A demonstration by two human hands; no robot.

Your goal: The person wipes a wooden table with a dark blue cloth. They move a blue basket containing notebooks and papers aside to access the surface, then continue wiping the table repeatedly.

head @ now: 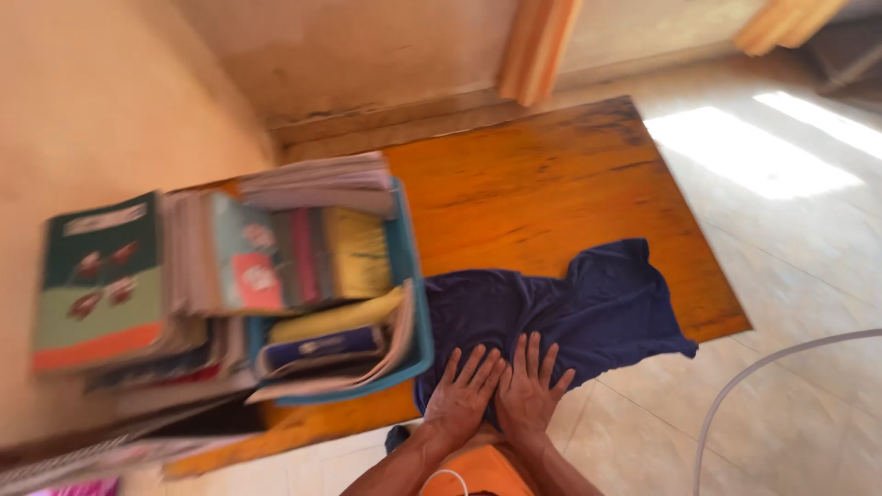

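Note:
A dark blue garment (560,308) lies spread flat on an orange wooden tabletop (542,184), near its front edge. My left hand (462,393) and my right hand (531,386) rest side by side, palms down, on the garment's near edge. Fingers of both are apart and point away from me. Neither hand grips anything.
A blue bin (412,303) crammed with books (248,257) and notebooks stands on the table's left part, against a beige wall. Tiled floor (790,230) with a sunlit patch lies to the right. A thin white hose (744,377) curves at the lower right. Orange curtains (537,46) hang behind.

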